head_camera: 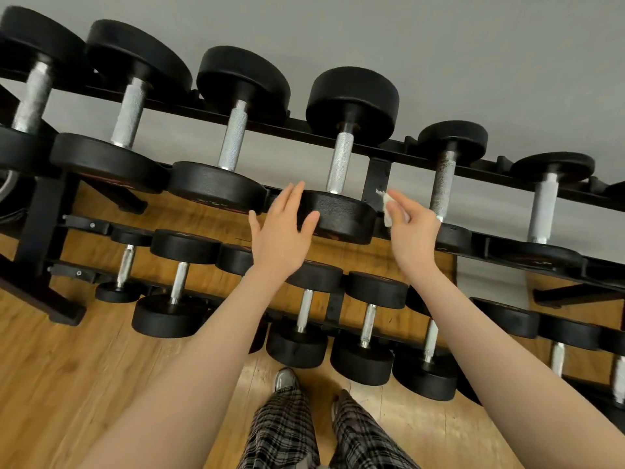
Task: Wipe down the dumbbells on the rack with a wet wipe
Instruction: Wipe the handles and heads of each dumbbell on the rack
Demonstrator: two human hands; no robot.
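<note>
A black rack (375,179) stands on wood-plank floor (67,384) against a grey wall (439,45), its top tier bearing six full dumbbells, where the left hand (282,228) lays released fingers on the fourth dumbbell (341,164) and the right hand (411,228) pinches a wet wipe (387,206) just beside it.

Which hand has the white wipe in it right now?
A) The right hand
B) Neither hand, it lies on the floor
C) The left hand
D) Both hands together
A: the right hand pinches the crumpled white wipe beside the near head of a top-row dumbbell, while the left hand holds no wipe and is spread open at that same head.
</note>
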